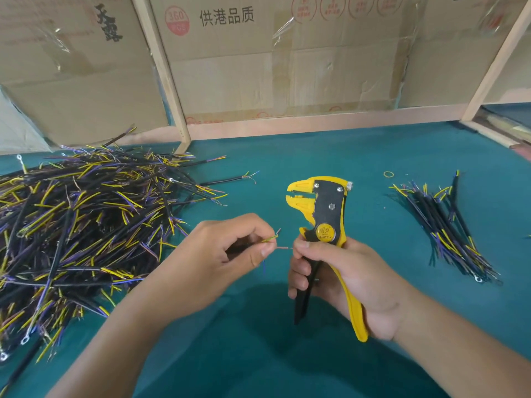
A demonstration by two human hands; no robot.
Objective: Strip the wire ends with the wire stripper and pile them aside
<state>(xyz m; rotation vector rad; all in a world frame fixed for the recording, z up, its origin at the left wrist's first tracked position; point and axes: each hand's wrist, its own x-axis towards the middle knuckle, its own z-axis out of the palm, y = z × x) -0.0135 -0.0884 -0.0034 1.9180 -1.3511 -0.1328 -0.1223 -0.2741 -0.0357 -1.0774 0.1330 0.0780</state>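
Right hand [344,280] gripping wire stripper [324,225] upright, head pointing left

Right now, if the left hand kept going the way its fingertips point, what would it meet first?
Probably the right hand gripping the wire stripper; the left hand pinches a thin wire pointing at that thumb, though depth is unclear.

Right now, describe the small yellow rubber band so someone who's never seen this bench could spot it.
Start at the green table and find the smaller wire bundle on its right side. Just up and left of that bundle's top lies the rubber band. It is a lone thin yellow ring lying flat, unlike the straight wires.
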